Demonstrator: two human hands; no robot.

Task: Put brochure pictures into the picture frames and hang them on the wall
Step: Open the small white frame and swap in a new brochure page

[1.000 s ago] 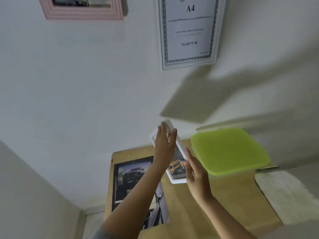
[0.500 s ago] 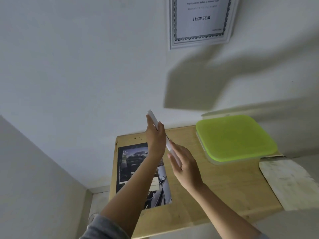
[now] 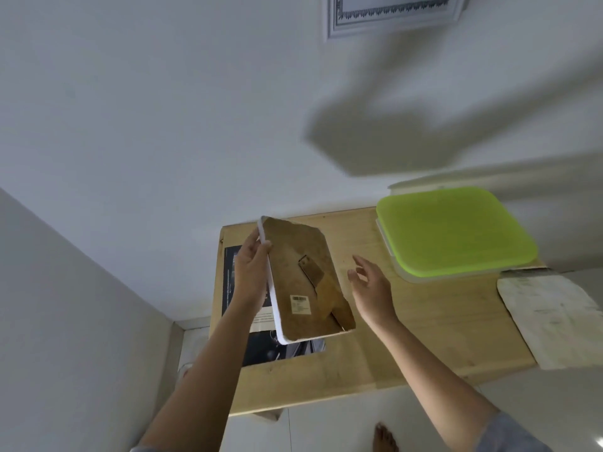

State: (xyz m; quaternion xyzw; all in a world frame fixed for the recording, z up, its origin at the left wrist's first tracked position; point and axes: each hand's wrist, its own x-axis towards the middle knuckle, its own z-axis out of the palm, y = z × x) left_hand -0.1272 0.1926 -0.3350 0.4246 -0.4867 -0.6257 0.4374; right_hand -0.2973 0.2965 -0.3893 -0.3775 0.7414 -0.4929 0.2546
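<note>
The brochure (image 3: 267, 352) is half hidden by the picture frame (image 3: 305, 288) gripped in the left hand (image 3: 251, 275); the right hand (image 3: 372, 290) is spread empty, with the green tray (image 3: 453, 230) at two o'clock.

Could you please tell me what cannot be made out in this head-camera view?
- Front of the picture frame: turned away in the head view; the left hand holds it back-side out, so any picture inside is unseen.
- Text on the sticker: too small.
- The wall frame: cut off by the top edge.
- The brochure: mostly covered by the picture frame and left forearm.
- The green-lidded box: lid hides contents.
</note>
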